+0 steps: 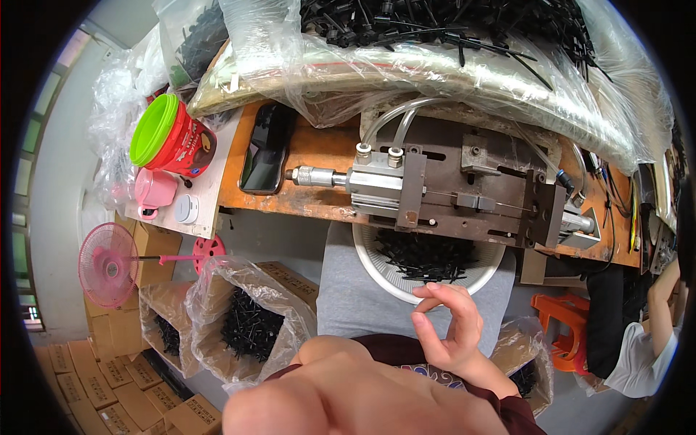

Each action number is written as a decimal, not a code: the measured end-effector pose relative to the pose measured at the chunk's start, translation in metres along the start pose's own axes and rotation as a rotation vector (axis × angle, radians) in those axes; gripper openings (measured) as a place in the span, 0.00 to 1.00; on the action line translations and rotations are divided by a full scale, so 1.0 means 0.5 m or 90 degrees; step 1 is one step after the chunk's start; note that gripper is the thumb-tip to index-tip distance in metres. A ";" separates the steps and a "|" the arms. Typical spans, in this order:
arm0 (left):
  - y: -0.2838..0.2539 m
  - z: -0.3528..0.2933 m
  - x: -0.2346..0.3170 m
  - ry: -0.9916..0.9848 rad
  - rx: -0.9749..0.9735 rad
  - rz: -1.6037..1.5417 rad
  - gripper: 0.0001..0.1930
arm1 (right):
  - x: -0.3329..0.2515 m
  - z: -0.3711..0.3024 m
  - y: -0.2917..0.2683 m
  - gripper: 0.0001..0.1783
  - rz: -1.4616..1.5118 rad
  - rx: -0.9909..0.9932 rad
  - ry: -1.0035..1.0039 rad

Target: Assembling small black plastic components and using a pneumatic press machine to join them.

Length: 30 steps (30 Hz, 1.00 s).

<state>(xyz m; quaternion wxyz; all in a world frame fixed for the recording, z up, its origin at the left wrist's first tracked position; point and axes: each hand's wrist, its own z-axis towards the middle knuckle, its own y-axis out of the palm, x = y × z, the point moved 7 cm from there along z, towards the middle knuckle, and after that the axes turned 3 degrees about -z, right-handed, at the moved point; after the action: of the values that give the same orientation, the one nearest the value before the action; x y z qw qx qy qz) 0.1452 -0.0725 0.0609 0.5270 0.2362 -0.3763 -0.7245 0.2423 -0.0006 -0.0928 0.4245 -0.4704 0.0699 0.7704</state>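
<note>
My right hand (455,330) hovers over my lap, just in front of a white basket (368,270). Its fingers are loosely bent, with a gap between thumb and forefinger, and I see nothing in them. Inside the basket lies a heap of small black plastic parts (428,257). Close to the camera at the bottom, a large blurred shape of bare skin (326,395) seems to be my left hand or arm; its fingers do not show. Beyond the basket, a metal fixture (464,192) with an air cylinder (377,187) is mounted on the bench.
The wooden bench (312,205) carries a phone (267,148), a red-and-green bucket (174,138) and a pink cup (155,190). Black parts pile up in plastic (449,29) behind. Lined boxes (250,322), a pink fan (109,264) and an orange stool (562,326) stand below. Another person's arm (661,293) is at right.
</note>
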 end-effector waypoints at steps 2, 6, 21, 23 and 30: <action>-0.001 -0.003 0.001 -0.003 0.003 0.004 0.06 | 0.000 -0.001 0.000 0.28 -0.001 -0.001 -0.001; 0.000 -0.004 -0.001 -0.009 0.005 0.008 0.06 | 0.001 -0.003 -0.001 0.28 -0.002 0.001 0.007; -0.001 -0.009 0.000 -0.044 -0.005 0.055 0.05 | 0.002 -0.007 0.004 0.28 -0.005 -0.005 0.008; -0.015 -0.009 0.001 -0.060 -0.007 0.091 0.05 | 0.002 -0.007 0.001 0.28 -0.013 -0.004 0.010; -0.121 -0.010 0.014 -0.172 -0.011 0.304 0.05 | 0.020 0.071 -0.103 0.17 -0.092 0.084 0.002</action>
<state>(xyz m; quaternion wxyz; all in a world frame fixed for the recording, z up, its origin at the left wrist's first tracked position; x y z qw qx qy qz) 0.1110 -0.0709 0.0101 0.6300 0.0376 -0.4822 -0.6076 0.2536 0.0556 -0.0659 0.5091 -0.4465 0.0875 0.7306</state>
